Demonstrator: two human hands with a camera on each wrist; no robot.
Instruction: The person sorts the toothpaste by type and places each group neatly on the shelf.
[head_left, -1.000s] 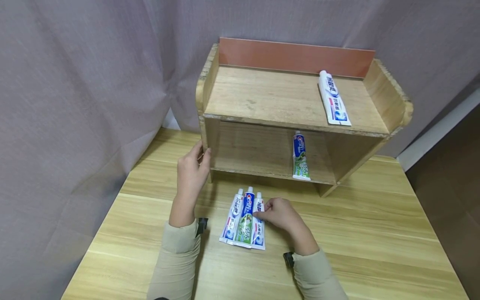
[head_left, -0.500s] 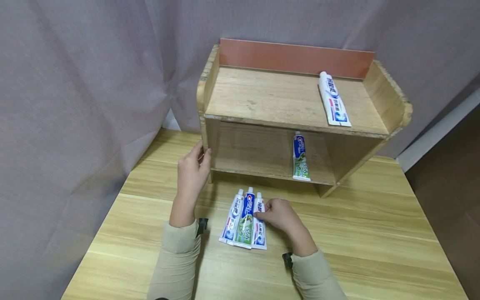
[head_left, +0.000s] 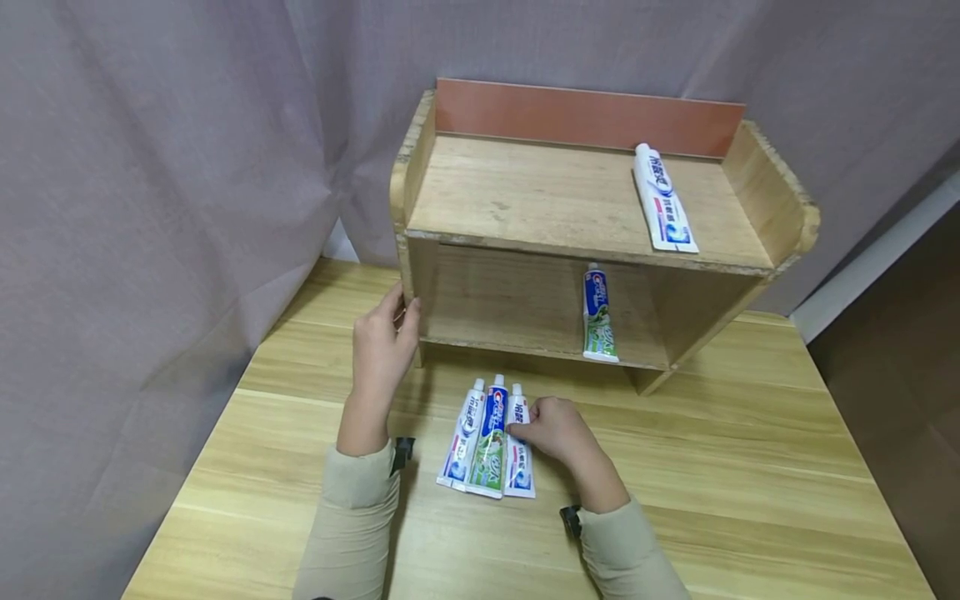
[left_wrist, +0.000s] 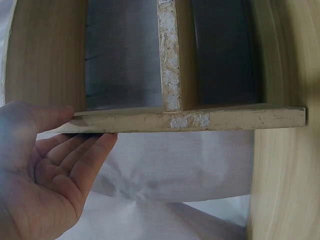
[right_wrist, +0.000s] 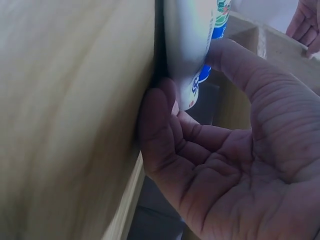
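My left hand [head_left: 381, 343] grips the left side panel of a wooden shelf [head_left: 517, 200]; in the left wrist view its thumb and fingers lie on opposite faces of the panel [left_wrist: 135, 120]. In front of the shelf, three toothpaste tubes lie side by side on the table, caps toward the shelf. The right white tube [head_left: 519, 475] is pinched near its cap by my right hand [head_left: 562, 431]. Beside it are a blue-green tube [head_left: 491, 437] and a left white tube [head_left: 462, 442]. In the right wrist view the thumb and fingers straddle the white tube [right_wrist: 187, 45].
Another white toothpaste tube [head_left: 665, 200] lies on the shelf's upper board, to the right. A blue-green tube [head_left: 599, 315] lies on the lower board. A grey curtain [head_left: 210, 150] hangs behind, and a dark brown surface [head_left: 892, 350] stands beyond the table's right edge.
The bottom end of the right white tube has swung slightly to the right, away from the blue-green tube. Both hands keep nearly the same places.
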